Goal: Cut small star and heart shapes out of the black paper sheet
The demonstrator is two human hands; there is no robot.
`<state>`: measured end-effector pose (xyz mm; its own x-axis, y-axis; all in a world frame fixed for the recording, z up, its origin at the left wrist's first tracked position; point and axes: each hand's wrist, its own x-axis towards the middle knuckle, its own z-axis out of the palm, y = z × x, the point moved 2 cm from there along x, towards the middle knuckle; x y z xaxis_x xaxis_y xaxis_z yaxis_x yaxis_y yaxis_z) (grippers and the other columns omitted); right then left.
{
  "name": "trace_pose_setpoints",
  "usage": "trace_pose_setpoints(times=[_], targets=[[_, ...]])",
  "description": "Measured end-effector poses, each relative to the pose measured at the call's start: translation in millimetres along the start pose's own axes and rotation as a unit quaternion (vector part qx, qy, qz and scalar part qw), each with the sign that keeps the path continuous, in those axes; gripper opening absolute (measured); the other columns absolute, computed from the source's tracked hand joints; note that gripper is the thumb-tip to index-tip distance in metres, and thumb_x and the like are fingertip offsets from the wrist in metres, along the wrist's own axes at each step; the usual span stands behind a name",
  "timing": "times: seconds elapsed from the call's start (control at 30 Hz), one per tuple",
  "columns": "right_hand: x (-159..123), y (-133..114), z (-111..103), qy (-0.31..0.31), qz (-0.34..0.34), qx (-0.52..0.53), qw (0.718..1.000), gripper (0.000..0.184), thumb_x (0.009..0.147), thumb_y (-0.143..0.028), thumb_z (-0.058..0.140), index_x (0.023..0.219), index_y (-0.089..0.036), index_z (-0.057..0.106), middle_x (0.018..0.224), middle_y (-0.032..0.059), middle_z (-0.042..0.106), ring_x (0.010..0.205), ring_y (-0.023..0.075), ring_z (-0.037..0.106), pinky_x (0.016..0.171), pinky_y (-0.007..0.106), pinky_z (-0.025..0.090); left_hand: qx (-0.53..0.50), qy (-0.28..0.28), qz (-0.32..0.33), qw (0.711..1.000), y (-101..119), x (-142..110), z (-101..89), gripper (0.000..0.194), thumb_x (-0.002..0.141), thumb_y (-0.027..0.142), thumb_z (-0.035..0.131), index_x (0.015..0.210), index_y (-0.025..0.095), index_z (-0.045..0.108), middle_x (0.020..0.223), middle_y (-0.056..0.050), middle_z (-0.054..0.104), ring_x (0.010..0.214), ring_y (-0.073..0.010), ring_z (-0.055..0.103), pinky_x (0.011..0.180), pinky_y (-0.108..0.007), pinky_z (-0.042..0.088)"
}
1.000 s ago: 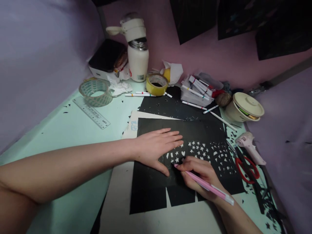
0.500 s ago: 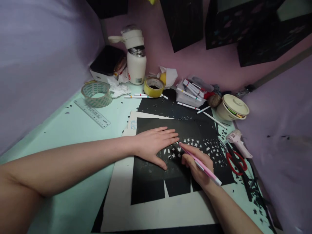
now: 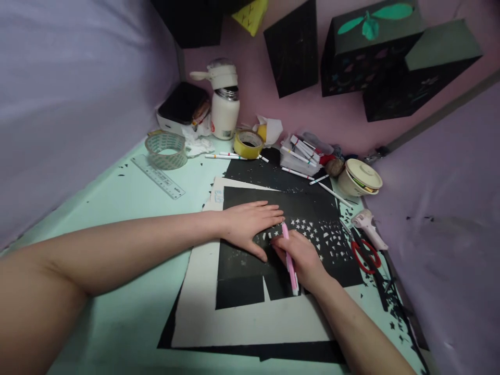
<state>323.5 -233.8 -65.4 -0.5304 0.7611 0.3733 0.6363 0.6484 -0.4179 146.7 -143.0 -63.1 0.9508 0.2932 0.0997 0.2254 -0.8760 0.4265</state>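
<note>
Spread flat on the black paper (image 3: 240, 265), my left hand (image 3: 252, 224) has its fingers apart and holds nothing. My right hand (image 3: 302, 255) is closed around a pink pen-shaped craft knife (image 3: 290, 265), just right of the left hand. The knife's upper end lies close to my left fingertips; its tip is too small to make out. My right fingertips touch the paper near small cut-out shapes (image 3: 307, 228), among them stars. Slits run in from the paper's near edge. A pale board (image 3: 199, 317) lies beneath the paper.
A clear ruler (image 3: 158, 177), tape rolls (image 3: 166, 151) and a white flask (image 3: 225, 114) stand or lie at the back left. On the right are markers (image 3: 299, 151), a lidded tub (image 3: 361, 177), a glue gun (image 3: 369, 229), red-handled scissors (image 3: 367, 258) and black scraps. Dark boxes (image 3: 367, 57) hang above.
My right hand has shifted left, and the knife has swung from a rightward slant to nearly upright in the picture. My left hand stays on the paper. The view has tipped slightly upward.
</note>
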Motion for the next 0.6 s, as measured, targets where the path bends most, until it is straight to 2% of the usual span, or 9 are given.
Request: trace_pose_setpoints(times=[0.17, 0.37, 0.5, 0.57, 0.6], targets=[[-1, -2, 3, -0.003, -0.003, -0.024, 1.000, 0.015, 0.092, -0.010, 0.050, 0.096, -0.020, 0.060, 0.083, 0.0071, 0.064, 0.073, 0.0180, 0.054, 0.066, 0.031, 0.045, 0.001, -0.001, -0.001, 1.000, -1, 0, 1.0, 0.102, 0.070, 0.076, 0.055, 0.146, 0.011, 0.030, 0.153, -0.016, 0.028, 0.144, -0.0280, 0.019, 0.117, -0.043, 0.009], [-4, -1, 7, 0.035, 0.011, -0.032, 0.999, 0.016, 0.089, -0.007, 0.051, 0.094, -0.020, 0.060, 0.085, 0.0068, 0.065, 0.076, 0.0194, 0.058, 0.069, 0.032, 0.048, 0.008, -0.004, -0.011, 1.000, -1, 0, 0.3, 0.102, 0.071, 0.077, 0.053, 0.146, 0.012, 0.030, 0.154, -0.016, 0.027, 0.144, -0.0267, 0.018, 0.118, -0.040, 0.007], [-4, 7, -6, 0.145, 0.048, -0.050, 0.987, 0.016, 0.086, -0.008, 0.056, 0.094, -0.021, 0.060, 0.088, 0.0060, 0.067, 0.078, 0.0194, 0.062, 0.073, 0.033, 0.050, 0.014, -0.003, -0.008, 1.000, -1, -1, 0.1, 0.103, 0.071, 0.077, 0.052, 0.146, 0.010, 0.029, 0.154, -0.017, 0.027, 0.144, -0.0277, 0.019, 0.118, -0.042, 0.008], [-6, 16, -23, 0.234, 0.080, -0.081, 0.966, 0.018, 0.084, -0.010, 0.061, 0.097, -0.021, 0.060, 0.089, 0.0053, 0.067, 0.077, 0.0185, 0.064, 0.076, 0.033, 0.051, 0.016, -0.004, -0.007, 1.000, -1, -1, 0.0, 0.103, 0.072, 0.077, 0.051, 0.147, 0.010, 0.028, 0.154, -0.016, 0.026, 0.144, -0.0280, 0.019, 0.118, -0.042, 0.008], [-8, 23, -34, 0.290, 0.099, -0.114, 0.945, 0.017, 0.083, -0.011, 0.063, 0.097, -0.020, 0.061, 0.087, 0.0047, 0.067, 0.076, 0.0182, 0.064, 0.077, 0.033, 0.051, 0.016, -0.006, -0.006, 1.000, -2, -1, 0.0, 0.104, 0.072, 0.077, 0.051, 0.147, 0.010, 0.027, 0.154, -0.016, 0.026, 0.144, -0.0280, 0.019, 0.118, -0.042, 0.008]])
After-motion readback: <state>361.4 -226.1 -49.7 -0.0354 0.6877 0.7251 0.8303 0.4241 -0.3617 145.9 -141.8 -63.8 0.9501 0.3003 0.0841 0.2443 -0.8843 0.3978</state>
